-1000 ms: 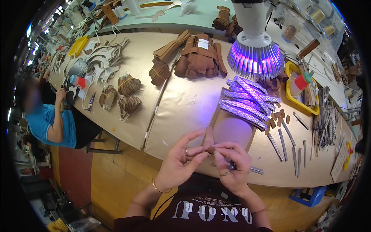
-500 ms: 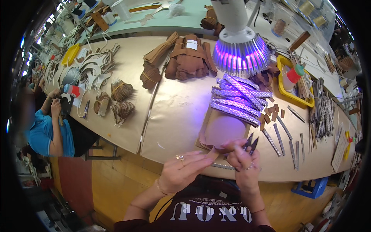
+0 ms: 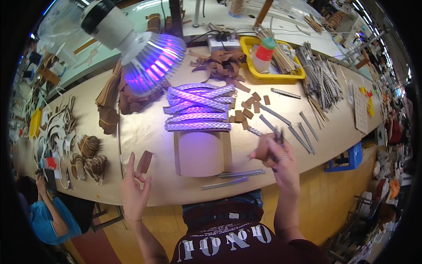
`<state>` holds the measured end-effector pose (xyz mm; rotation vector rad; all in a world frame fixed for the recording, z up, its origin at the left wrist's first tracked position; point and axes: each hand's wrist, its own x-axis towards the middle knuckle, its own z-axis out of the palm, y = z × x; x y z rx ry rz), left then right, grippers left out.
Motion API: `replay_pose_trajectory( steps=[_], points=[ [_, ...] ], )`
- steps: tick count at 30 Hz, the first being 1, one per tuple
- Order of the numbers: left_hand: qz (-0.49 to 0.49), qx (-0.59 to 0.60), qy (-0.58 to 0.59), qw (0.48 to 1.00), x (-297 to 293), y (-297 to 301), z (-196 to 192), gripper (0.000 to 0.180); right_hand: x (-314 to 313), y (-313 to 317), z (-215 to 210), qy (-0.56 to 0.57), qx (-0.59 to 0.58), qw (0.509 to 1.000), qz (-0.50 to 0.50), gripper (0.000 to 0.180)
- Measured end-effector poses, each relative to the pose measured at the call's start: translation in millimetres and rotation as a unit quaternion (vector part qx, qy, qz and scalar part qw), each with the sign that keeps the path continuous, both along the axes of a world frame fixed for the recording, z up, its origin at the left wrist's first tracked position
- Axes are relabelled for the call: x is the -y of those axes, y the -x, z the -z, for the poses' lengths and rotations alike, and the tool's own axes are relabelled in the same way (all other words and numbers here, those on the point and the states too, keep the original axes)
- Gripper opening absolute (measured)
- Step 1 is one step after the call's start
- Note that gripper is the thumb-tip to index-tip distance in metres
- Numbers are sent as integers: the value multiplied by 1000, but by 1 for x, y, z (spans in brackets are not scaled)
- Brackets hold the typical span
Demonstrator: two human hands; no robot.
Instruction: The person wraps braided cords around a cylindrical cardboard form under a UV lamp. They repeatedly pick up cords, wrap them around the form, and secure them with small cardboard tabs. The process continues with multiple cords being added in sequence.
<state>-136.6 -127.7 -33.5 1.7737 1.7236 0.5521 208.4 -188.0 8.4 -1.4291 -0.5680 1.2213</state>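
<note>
My left hand is left of the cardboard piece, index finger stretched up and thumb apart from it. A short brown strip, apparently leather, lies by its fingertips; no firm grip on it shows. My right hand, right of the cardboard, is closed around dark thread snips, with another brown strip in its fingers, slightly blurred. Between the hands lies a tan board with a rounded lower edge, on a larger cardboard piece. Several braided straps lie crossed over its far end under purple light.
A lamp hangs above the far left of the straps. Small brown pieces and grey braided lengths lie to the right. Behind stands a yellow tray with a bottle. A person in blue sits at left.
My view has shifted right. My hands, close together over the board's near edge before, are now apart on either side of it. Brown strips show by each hand.
</note>
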Motion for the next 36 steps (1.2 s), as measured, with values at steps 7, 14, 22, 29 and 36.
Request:
replay_pose_trajectory(
  steps=[7, 14, 22, 29, 36],
  points=[
    [126, 267, -58, 954, 9, -75, -52, 41, -15, 35, -27, -48, -53, 967, -246, 16],
    [81, 552, 247, 792, 1, -103, -45, 19, -31, 52, -36, -18, -36, 946, -322, 24],
    [-90, 553, 157, 813, -28, -77, -3, 11, -31, 21, -14, -7, 125, 953, -277, 35],
    [-116, 554, 167, 807, -27, -81, 11, 15, -30, 6, 16, -6, 136, 973, -187, 31],
    [-103, 388, -33, 915, -14, -82, 31, 25, -26, 19, 38, -7, 250, 961, -114, 33]
  ],
)
